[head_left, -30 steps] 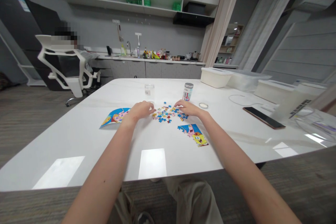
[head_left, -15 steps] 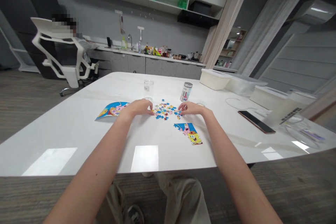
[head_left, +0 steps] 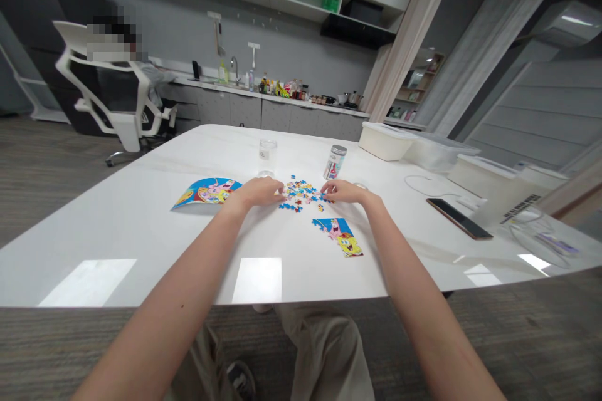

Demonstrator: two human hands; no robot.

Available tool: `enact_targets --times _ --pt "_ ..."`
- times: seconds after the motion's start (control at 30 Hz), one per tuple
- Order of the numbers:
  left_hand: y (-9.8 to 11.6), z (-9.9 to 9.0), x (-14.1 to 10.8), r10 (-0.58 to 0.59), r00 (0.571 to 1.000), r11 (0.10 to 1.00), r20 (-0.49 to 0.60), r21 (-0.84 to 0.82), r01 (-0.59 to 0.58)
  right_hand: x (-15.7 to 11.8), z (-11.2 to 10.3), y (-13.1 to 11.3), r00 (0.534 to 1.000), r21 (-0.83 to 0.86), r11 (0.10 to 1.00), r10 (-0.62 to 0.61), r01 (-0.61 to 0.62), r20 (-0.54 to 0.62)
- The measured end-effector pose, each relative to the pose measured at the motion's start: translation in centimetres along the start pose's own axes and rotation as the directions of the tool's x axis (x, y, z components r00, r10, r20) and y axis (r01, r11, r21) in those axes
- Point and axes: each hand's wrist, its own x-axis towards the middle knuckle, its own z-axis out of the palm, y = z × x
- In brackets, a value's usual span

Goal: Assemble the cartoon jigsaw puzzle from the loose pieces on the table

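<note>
A pile of loose jigsaw pieces point(head_left: 303, 191) lies on the white table between my hands. At the pile's left edge is my left hand point(head_left: 264, 192), its bent fingers and thumb apart and touching the outer pieces. My right hand point(head_left: 342, 190) rests at the right edge, fingers curved and slightly parted over a few blue pieces; no piece is clearly lifted. Nearer to me lies a joined section of the puzzle point(head_left: 341, 236) with a yellow and a pink cartoon figure. A curled picture sheet point(head_left: 205, 191) is left of my left hand, partly covered by that wrist.
Behind the pile stand a clear jar point(head_left: 268, 158) and a printed can with a silver lid point(head_left: 335, 161). Right of my right arm are a phone point(head_left: 458, 218), cables and a white bag. Plastic boxes point(head_left: 385, 141) line the back right. A person sits in a white chair point(head_left: 126, 125).
My left hand has moved right against the pile, and pieces on that side have shifted inward. My right hand has barely moved. The view has tilted slightly.
</note>
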Motion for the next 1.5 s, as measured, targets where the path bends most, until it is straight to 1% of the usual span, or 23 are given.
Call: enact_targets --times 0.07,0.17,0.27,0.43,0.57,0.67,0.77,0.87,0.93,1.03,1.13,1.23,1.3,1.5 --pt "-0.6 -0.1 -0.2 -0.005 1.000 1.000 -0.006 -0.006 0.005 -0.1 -0.1 0.4 1.000 -0.003 1.000 -0.023 0.023 0.016" --pt "-1.7 -0.4 -0.6 -0.054 0.999 0.998 0.004 -0.026 0.054 0.0 -0.1 0.6 0.997 0.005 0.997 -0.071 0.070 0.035" --pt "-2.1 -0.5 -0.8 -0.067 0.998 0.996 0.012 -0.064 0.068 0.2 0.2 0.4 0.996 0.028 0.996 -0.084 0.084 0.032" --pt "-1.0 -0.4 -0.6 -0.018 1.000 0.998 0.009 -0.056 0.018 0.5 0.7 -0.4 0.996 0.033 0.996 -0.084 0.084 0.015" --pt "-0.1 -0.3 -0.3 -0.044 0.999 0.999 0.021 -0.017 0.044 0.4 0.7 -0.7 0.997 0.020 0.997 -0.075 0.075 0.007" --pt "0.0 -0.3 -0.3 -0.053 0.998 0.999 0.029 -0.008 0.053 0.3 0.7 -0.8 0.998 0.021 0.998 -0.062 0.061 0.012" --pt "-0.2 -0.3 -0.3 -0.056 0.998 0.998 0.025 0.009 0.056 0.4 0.8 -1.0 0.998 -0.008 0.998 -0.060 0.060 -0.033" --pt "-0.1 -0.4 -0.4 -0.050 0.999 0.999 0.008 0.015 0.050 0.5 1.0 -1.8 0.989 -0.071 0.992 -0.113 0.106 -0.100" --pt "0.1 -0.6 -0.5 -0.053 0.999 0.999 0.014 -0.001 0.053 0.5 1.2 -2.6 0.979 -0.097 0.982 -0.172 0.162 -0.107" --pt "0.3 -0.7 -0.6 -0.053 0.998 0.998 0.029 -0.029 0.054 0.3 1.5 -4.4 0.960 -0.061 0.961 -0.273 0.270 -0.058" --pt "0.1 -0.6 -0.5 -0.054 0.998 0.998 0.026 -0.034 0.055 -0.1 1.9 -6.2 0.936 0.025 0.936 -0.350 0.351 -0.020" --pt "-0.3 -0.3 -0.4 -0.064 0.998 0.998 0.014 -0.018 0.064 -0.4 2.1 -7.4 0.906 0.046 0.908 -0.419 0.417 0.052" --pt "-0.4 -0.3 -0.4 -0.064 0.998 0.998 0.007 -0.009 0.064 -0.4 2.1 -7.7 0.906 0.033 0.909 -0.416 0.415 0.081" --pt "0.0 -0.6 -0.5 -0.019 1.000 0.999 -0.011 -0.030 0.019 -0.3 2.0 -7.2 0.924 0.064 0.927 -0.374 0.369 0.085"
